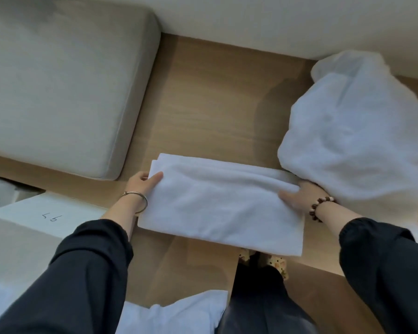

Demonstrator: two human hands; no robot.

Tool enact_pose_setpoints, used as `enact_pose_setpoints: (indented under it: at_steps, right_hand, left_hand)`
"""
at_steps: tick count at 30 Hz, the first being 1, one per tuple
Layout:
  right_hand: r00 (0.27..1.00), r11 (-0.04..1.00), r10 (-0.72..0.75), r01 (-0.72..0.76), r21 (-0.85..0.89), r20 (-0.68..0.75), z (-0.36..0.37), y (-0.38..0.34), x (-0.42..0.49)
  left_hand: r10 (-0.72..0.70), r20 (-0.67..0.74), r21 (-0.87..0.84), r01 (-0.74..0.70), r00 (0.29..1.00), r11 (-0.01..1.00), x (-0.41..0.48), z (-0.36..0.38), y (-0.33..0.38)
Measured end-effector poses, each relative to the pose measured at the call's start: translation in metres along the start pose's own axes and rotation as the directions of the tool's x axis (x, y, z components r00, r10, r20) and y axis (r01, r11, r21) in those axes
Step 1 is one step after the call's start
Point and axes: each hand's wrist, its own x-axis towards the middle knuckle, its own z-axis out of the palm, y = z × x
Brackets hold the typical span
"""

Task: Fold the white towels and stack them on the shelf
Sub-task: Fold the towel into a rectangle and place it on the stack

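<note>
The left hand [143, 183] pinches the left end of the folded white towel [222, 203], thumb on top. The right hand [297, 197] grasps the right end the same way. The towel lies on the wooden surface [215, 104], its near edge overhanging. A heap of loose white towels [357, 131] touches the right hand; a beige cushion [58, 92] lies to the left.

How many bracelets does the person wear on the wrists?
2: a metal bangle on the left wrist, a brown bead bracelet on the right wrist. The dark sleeves may hide others.
</note>
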Motion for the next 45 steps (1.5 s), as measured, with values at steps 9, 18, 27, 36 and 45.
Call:
enact_pose_setpoints:
  at_steps: [9, 18, 27, 36, 45]
  right_hand:
    - [0.979, 0.632, 0.201, -0.160, 0.758, 0.039, 0.014, 0.009, -0.017]
    - [0.923, 0.512, 0.373, -0.118, 0.851, -0.096, 0.025, 0.001, -0.023]
    - [0.919, 0.549, 0.334, -0.008, 0.835, -0.211, 0.025, -0.005, -0.001]
    - [0.915, 0.615, 0.375, -0.128, 0.778, -0.146, 0.038, -0.014, 0.006]
    - [0.870, 0.805, 0.292, 0.001, 0.594, -0.398, 0.054, -0.057, 0.000]
  left_hand:
    - [0.085, -0.091, 0.098, -0.076, 0.992, 0.992, -0.011, 0.012, 0.002]
    - [0.237, -0.113, 0.089, -0.228, 0.965, 0.970, -0.005, 0.012, 0.008]
    - [0.222, -0.109, 0.053, -0.217, 0.969, 0.975, 0.003, 0.030, 0.001]
    - [0.122, -0.170, 0.092, -0.108, 0.978, 0.990, 0.014, 0.038, -0.008]
    - [0.117, -0.326, 0.114, -0.084, 0.938, 0.990, 0.023, 0.004, -0.041]
